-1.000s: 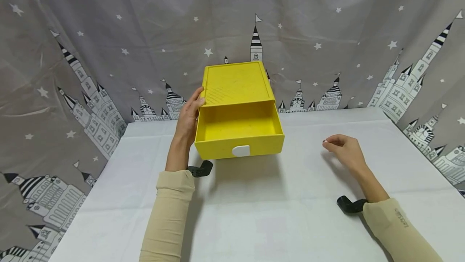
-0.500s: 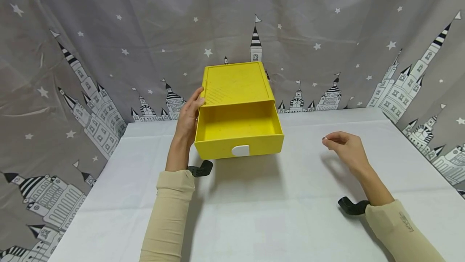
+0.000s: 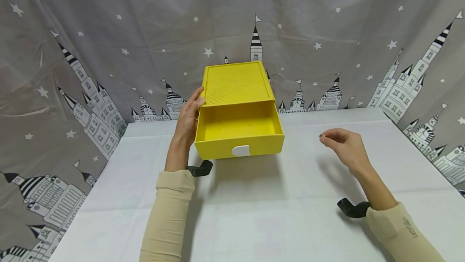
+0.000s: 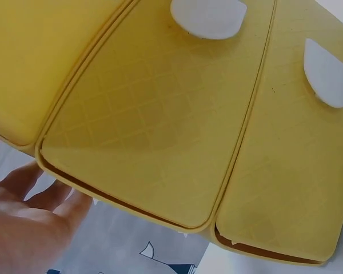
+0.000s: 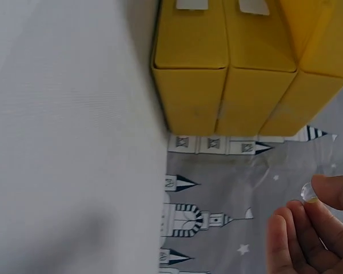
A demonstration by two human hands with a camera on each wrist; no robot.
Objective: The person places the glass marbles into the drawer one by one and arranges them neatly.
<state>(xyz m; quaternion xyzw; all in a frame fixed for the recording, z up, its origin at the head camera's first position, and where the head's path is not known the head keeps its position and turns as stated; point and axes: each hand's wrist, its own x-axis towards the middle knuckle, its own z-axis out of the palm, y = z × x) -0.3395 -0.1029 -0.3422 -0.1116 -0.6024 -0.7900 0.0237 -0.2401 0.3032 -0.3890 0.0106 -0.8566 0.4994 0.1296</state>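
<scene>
A yellow plastic drawer cabinet [image 3: 236, 82] stands at the back middle of the table. Its top drawer [image 3: 218, 149] is pulled out, and its inside looks bare. A white tab handle [image 3: 241, 151] sits on the drawer front. My left hand [image 3: 188, 120] rests against the cabinet's left side, its fingers [image 4: 71, 208] extended along the wall near the front edge. To the right of the cabinet, my right hand [image 3: 346, 147] is raised over the table. Between thumb and index finger it pinches a small clear, round, glass-like bead [image 5: 308, 193]; the fingertips partly cover it.
Below the pulled-out drawer are two more drawers, a middle one [image 4: 160, 114] and a lower one [image 4: 286, 171], both pushed in. A white cloth [image 3: 254, 221] covers the table. Behind it hangs a grey curtain [image 3: 163, 24] printed with castles and stars.
My right hand has risen slightly and shifted a little left, still pinching the clear bead. My left hand, the cabinet and the pulled-out drawer have stayed in place.
</scene>
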